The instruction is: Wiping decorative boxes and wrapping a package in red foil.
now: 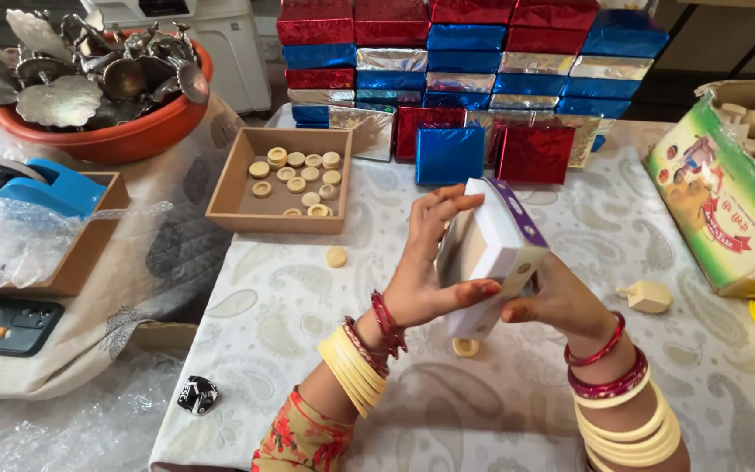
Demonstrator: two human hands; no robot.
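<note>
The left hand (425, 262) and the right hand (557, 301) hold a small white box (493, 253) tilted above the paisley-patterned tablecloth (290, 306). A pale round disc (465, 347) lies on the cloth just beneath the box. Farther back, a shallow cardboard tray (277, 179) holds more discs, in front of stacked red, blue and silver foil-wrapped boxes (474, 61).

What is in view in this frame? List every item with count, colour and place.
small box: one, white with a purple edge, held between both hands
foil-wrapped boxes: many, red, blue, silver, stacked at the back
tray: one, tan, holds cream rings
loose rings: two, cream, on the cloth
bowl: one, orange, full of metal pieces, upper left
tape dispenser: one, blue, left
carton: one, green, right
left hand: grips the box
right hand: supports the box
</note>
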